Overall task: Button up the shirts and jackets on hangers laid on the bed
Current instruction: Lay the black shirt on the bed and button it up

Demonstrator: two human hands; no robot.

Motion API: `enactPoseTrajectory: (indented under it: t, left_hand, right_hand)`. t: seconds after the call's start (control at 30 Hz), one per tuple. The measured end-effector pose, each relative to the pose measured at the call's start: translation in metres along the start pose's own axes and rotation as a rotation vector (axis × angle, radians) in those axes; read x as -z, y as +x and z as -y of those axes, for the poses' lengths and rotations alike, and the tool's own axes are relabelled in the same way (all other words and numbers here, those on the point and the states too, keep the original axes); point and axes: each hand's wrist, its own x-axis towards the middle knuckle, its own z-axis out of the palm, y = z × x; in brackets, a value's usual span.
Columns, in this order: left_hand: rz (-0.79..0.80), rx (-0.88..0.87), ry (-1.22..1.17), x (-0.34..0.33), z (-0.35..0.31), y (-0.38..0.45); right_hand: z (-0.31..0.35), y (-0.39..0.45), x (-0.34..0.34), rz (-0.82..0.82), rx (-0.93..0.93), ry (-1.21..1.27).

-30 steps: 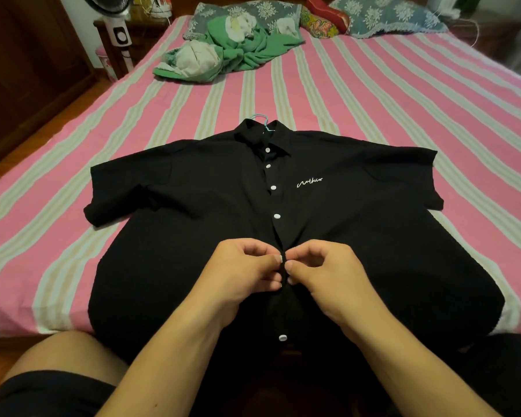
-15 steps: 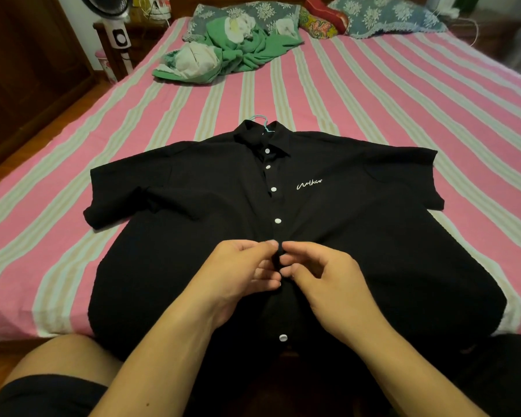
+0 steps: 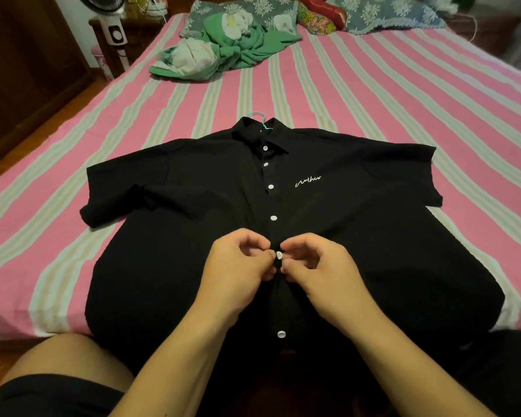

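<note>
Left hand (image 3: pixel 238 269): is pinching the placket of the black shirt (image 3: pixel 169 251) beside a white button (image 3: pixel 278 256);
Right hand (image 3: pixel 319 269): is pinching the placket too;
Chest script (image 3: pixel 308 181): white, unreadable

1. We see bare striped bed (image 3: pixel 373 94) all around the black shirt (image 3: pixel 169 266), so a hand could slide there.
2. A green cloth pile (image 3: pixel 223 46) and pillows (image 3: pixel 385 12) block the far end.
3. Our left hand (image 3: pixel 238 269) and right hand (image 3: pixel 319 269) crowd the shirt's middle.
4. A fan (image 3: pixel 116 34) stands beside the bed's far left corner.
</note>
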Motion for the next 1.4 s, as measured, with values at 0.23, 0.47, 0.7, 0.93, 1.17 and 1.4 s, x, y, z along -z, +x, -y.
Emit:
enactPoseTrajectory:
  t: [0.23,0.47,0.7,0.93,1.17,1.4]
  left_hand:
    - [0.05,-0.13,0.148,0.009,0.0,0.001]
    - [-0.087,-0.484,0.849,0.005,0.007,-0.015]
    - [0.217,-0.382,0.913,0.029,0.042,-0.076]
    - [-0.035,-0.576,1.051,-0.004,0.078,-0.088]
    - [0.022,-0.594,1.009,-0.003,0.056,-0.083]
    - [0.15,-0.27,0.546,0.01,-0.002,-0.081]
  right_hand:
    - [-0.002,0.021,0.009,0.045,0.126,-0.326]
    - [-0.016,-0.001,0.004,-0.132,0.277,-0.465]
    - [-0.055,-0.084,0.007,-0.029,0.428,-0.628]
    - [-0.064,-0.081,-0.018,-0.134,0.431,-1.046]
    - [-0.049,-0.089,0.0,-0.064,0.377,-0.753]
    - [-0.005,-0.074,0.056,-0.12,-0.285,0.398]
